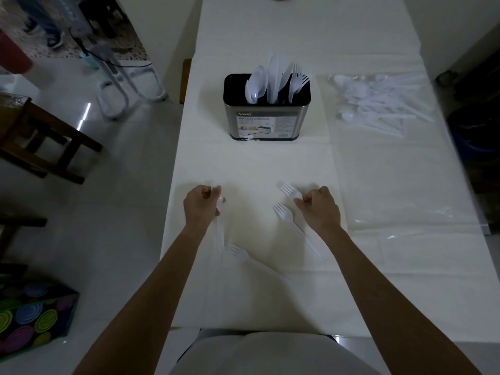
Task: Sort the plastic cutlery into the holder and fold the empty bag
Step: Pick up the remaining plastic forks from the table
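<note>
Over the near end of the counter (270, 163), my left grip (201, 205) is curled round a white plastic piece (220, 234), its handle poking out below the fist; I can't tell which kind it is. My right grip (320, 209) pinches a fork (289, 191) between thumb and fingertips, tines pointing away to the left. Just left of that hand a second fork (286, 216) lies flat, handle running back beside my wrist. A third fork (238, 251) lies near my left forearm. Farther out, dead centre, stands the holder (266, 123), upright, with spoons at its left, knives in the middle and forks at its right. Off at the far right lies the bag (392, 171), clear, with a heap of cutlery (378, 104) at its far end.
</note>
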{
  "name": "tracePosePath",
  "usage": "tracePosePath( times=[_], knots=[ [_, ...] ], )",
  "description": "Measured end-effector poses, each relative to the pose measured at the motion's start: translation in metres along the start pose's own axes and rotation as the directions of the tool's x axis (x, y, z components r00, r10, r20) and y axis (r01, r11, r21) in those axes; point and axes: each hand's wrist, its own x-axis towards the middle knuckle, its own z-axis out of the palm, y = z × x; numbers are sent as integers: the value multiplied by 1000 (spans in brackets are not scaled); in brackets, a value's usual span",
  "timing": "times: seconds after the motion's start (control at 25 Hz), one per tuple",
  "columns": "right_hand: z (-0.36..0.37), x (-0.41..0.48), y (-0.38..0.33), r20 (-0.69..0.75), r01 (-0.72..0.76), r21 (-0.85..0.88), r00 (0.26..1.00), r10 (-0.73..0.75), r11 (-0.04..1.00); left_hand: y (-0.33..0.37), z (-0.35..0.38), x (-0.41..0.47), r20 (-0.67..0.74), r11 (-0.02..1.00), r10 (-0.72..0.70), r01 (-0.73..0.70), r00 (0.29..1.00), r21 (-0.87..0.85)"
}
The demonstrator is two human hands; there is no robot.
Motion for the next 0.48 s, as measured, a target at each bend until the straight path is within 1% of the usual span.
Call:
tracePosePath(
  times=[0.04, 0.12, 0.2, 0.28, 0.32, 0.4, 0.48],
  knots=[
    [-1, -2, 0, -7, 30, -4, 1000, -30, 1000, -2, -2, -2, 5, 996, -17, 17, 1000, -92],
    [-2, -12, 4, -55, 100, 67, 994, -96, 993, -5, -8, -7, 52, 963, -53, 65, 997, -262],
    [-1, -30, 5, -91, 159, 144, 985, -147, 977, -9, -15, -16, 109, 946, -36, 69, 993, -316],
    [5, -46, 5, -79, 201, 156, 979, -190, 967, -13, -19, -26, 150, 927, -16, 71, 989, -369],
    [10, -52, 5, -53, 199, 135, 980, -194, 970, -15, -19, -31, 166, 912, -25, 91, 986, -400],
    [20, -57, 5, -9, 179, 41, 984, -179, 983, -22, -20, -41, 207, 880, -51, 143, 977, -453],
    [27, -58, 6, -32, 211, -76, 976, -213, 975, -31, -22, -48, 258, 844, -67, 193, 964, -501]
  ],
)
